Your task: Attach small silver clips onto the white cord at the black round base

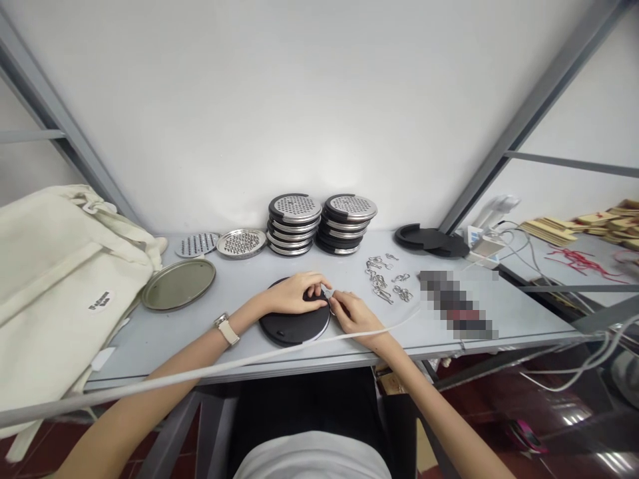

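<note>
A round black disc (294, 326) with a shiny metal edge on its right lies flat near the table's front edge. My left hand (297, 293) rests over its upper part, fingers curled, with thumb and forefinger at the disc's right rim. Against that same rim, my right hand (352, 311) pinches a small metal clasp (328, 293), mostly covered by the fingers. Whether the clasp is fastened to the disc I cannot tell. Several similar silver clasps (382, 279) lie in a loose group to the right of my hands.
Two stacks of round graters (294, 226) with black rims stand by the wall. Perforated metal discs (242, 243) and an olive lid (180, 285) lie left, beside a cream bag (64, 279). Black holders (424, 237) sit back right. A white cable (279, 354) crosses in front.
</note>
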A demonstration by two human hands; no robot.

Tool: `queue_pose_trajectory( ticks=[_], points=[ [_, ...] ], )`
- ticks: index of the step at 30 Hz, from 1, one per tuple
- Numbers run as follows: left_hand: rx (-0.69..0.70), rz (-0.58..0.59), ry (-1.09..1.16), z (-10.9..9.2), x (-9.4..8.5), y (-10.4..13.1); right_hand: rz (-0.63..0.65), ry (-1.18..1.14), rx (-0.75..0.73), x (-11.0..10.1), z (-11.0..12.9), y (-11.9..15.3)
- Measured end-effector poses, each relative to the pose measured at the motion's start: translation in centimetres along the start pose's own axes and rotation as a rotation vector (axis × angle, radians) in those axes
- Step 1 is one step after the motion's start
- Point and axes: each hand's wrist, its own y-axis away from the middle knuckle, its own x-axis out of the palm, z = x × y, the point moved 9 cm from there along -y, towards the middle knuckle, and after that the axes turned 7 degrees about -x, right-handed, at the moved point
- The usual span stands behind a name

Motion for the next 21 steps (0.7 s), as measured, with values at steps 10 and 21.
queue_pose_trajectory(
  ticks=[10,21],
  points=[
    [-0.002,0.003,-0.034,-0.50,-0.03,0.07,-0.009,0.000,-0.005,-0.03,0.10,-0.01],
    [0.000,-0.004,-0.027,-0.47,-0.03,0.20,-0.024,-0.033,0.000,-0.04,0.07,-0.01]
  ],
)
